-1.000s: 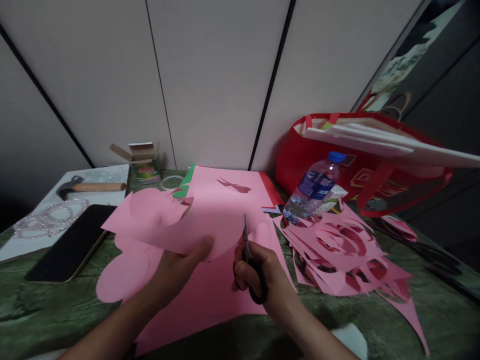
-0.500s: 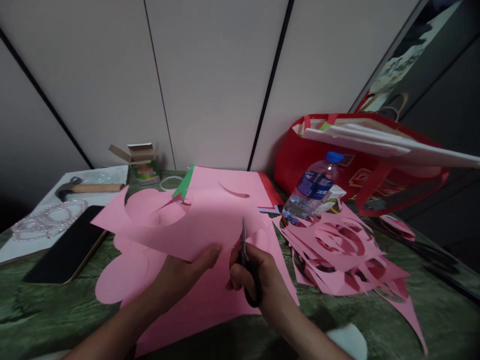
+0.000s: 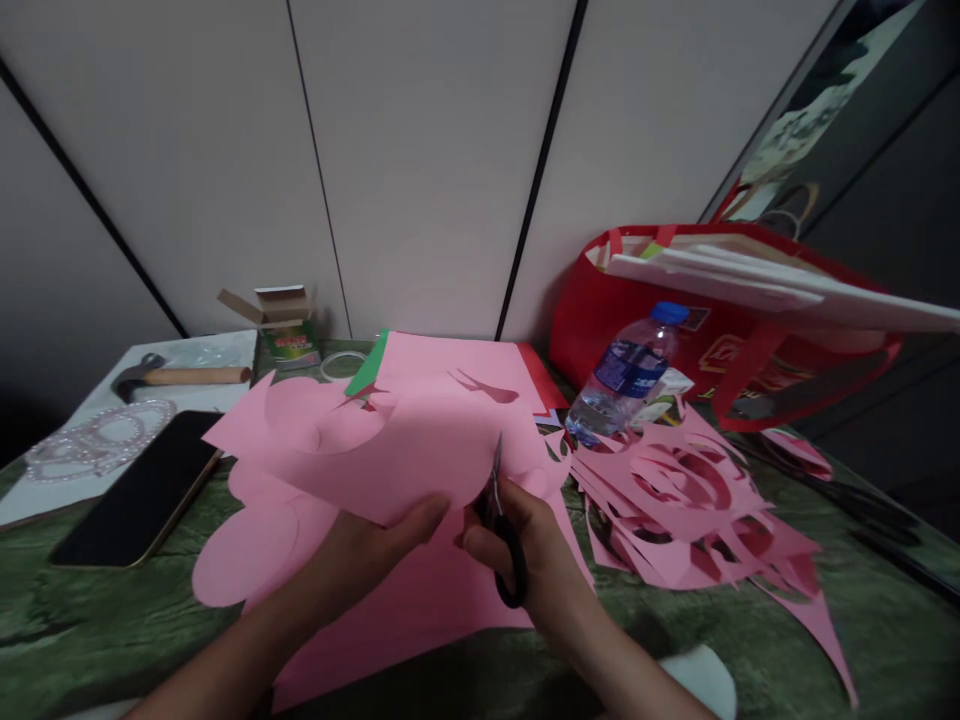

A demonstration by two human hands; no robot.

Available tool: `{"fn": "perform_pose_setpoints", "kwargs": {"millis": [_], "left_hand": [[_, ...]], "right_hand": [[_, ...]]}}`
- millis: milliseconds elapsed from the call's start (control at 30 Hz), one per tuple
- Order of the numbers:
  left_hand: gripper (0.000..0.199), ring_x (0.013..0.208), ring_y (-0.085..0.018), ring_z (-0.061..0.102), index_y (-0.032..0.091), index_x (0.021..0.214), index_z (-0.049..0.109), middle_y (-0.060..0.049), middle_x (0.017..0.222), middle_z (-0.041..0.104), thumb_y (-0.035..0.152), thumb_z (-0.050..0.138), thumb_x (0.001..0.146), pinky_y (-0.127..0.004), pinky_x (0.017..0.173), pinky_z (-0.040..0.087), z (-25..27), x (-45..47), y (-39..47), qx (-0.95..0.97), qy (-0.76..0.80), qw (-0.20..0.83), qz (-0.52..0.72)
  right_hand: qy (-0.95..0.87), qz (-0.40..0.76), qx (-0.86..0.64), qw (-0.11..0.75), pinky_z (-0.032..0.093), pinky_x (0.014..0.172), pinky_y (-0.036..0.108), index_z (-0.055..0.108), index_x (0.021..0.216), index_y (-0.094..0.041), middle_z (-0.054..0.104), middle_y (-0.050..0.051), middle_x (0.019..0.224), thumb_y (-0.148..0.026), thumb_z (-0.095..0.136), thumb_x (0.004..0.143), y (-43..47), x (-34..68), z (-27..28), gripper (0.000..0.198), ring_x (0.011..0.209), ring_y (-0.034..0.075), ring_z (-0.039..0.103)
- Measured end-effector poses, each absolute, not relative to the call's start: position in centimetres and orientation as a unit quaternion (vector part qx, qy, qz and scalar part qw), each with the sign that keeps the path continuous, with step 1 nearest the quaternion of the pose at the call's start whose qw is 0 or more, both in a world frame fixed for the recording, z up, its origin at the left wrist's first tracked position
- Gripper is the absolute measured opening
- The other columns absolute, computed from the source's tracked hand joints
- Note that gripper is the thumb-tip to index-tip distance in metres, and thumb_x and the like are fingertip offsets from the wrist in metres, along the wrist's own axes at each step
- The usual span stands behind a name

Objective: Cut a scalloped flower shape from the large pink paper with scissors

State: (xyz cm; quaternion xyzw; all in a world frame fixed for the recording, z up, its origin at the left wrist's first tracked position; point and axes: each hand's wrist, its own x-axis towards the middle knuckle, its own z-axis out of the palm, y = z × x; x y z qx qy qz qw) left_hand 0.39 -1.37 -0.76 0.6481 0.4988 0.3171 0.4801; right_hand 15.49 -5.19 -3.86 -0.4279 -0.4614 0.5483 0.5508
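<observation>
My left hand [image 3: 401, 535] pinches the lower edge of a pink paper sheet [image 3: 405, 455], thumb on top and fingers hidden underneath. The sheet is held up off the table and has curved cutouts along its far side. In my right hand [image 3: 529, 540] are black-handled scissors [image 3: 510, 545], their blades at the sheet's right part and pointing away from me. Below lie pink paper rounds [image 3: 244, 555], piled at the left, and a larger pink sheet [image 3: 420, 620].
Pink paper scraps [image 3: 697, 510] are heaped at the right, by a water bottle [image 3: 630, 370] leaning against a red bag [image 3: 600, 290]. At the left lie a phone [image 3: 139, 490], a hammer [image 3: 187, 376], beads [image 3: 97, 440] and an opened small box [image 3: 289, 335].
The held sheet has shifted slightly right and turned, showing more of its cut edge at the right. The scissors and my right hand have moved a little right.
</observation>
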Motion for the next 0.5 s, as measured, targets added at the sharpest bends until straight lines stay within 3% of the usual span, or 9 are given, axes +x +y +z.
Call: {"fn": "perform_pose_setpoints", "kwargs": {"millis": [500], "left_hand": [[0.026, 0.052, -0.013, 0.051, 0.02, 0.051, 0.054, 0.004, 0.051, 0.055, 0.036, 0.058, 0.07, -0.023, 0.051, 0.042, -1.27, 0.17, -0.8, 0.649, 0.496, 0.48, 0.32]], "right_hand": [[-0.425, 0.561, -0.445, 0.553, 0.034, 0.051, 0.023, 0.054, 0.07, -0.016, 0.044, -0.006, 0.057, -0.033, 0.072, 0.062, -4.91, 15.34, -4.15, 0.026, 0.051, 0.009, 0.04]]}}
